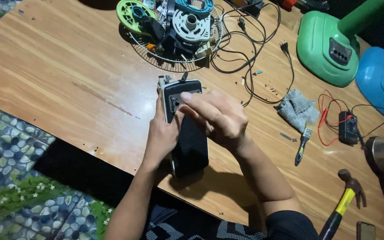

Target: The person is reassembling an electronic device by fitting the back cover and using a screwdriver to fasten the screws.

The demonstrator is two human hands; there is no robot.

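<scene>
Both forearms reach over the wooden counter (58, 66); the left hand (162, 135) clasps a black box-shaped device (186, 129) from the side, standing it on the counter's near edge, while the right hand (216, 118) presses fingertips (186, 96) on its grey panel (176, 101).

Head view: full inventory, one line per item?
black device: 1, black with a grey control panel, table centre, in both hands
wire fan guard: 1, metal, top centre, holding parts
fan parts: several, green, white, teal, on the guard
cables: several, black, right of the guard
fan bases: 2, green and blue, top right
grey cloth: 1, right of centre
paintbrush: 1, below the cloth
meter: 1, black with red leads, right
hammer: 1, yellow and black handle, bottom right
table: 1, brown wood
left hand: grips the device's side
right hand: fingers on the panel
</scene>
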